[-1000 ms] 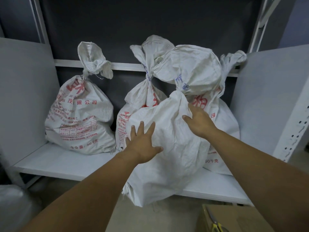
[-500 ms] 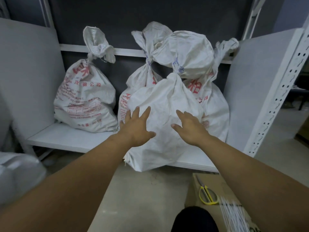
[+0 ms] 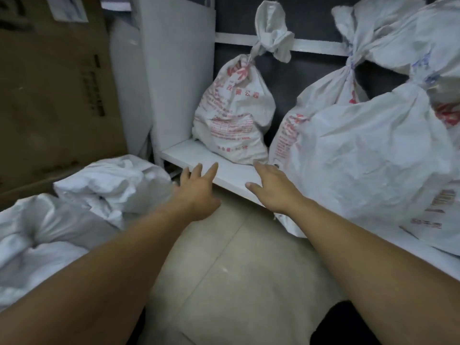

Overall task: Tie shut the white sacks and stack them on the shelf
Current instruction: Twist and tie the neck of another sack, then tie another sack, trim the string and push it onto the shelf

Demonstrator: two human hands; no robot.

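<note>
Front sack (image 3: 373, 158) runs off the right edge, hiding most of the rear sack (image 3: 328, 90); their red print is blurred

4 tied white sacks stand on 1 white shelf (image 3: 224, 174): the left sack (image 3: 234, 115), the rear middle sack (image 3: 321, 95), the front sack (image 3: 368, 165) and the right-edge sack (image 3: 438, 235). 2 crumpled white heaps lie on the floor, the farther heap (image 3: 112, 185) and the nearer heap (image 3: 37, 245); how many sacks each holds cannot be told. 1 cardboard box (image 3: 49, 83). 2 hands: the left hand (image 3: 196, 195) and the right hand (image 3: 273, 190)
</note>
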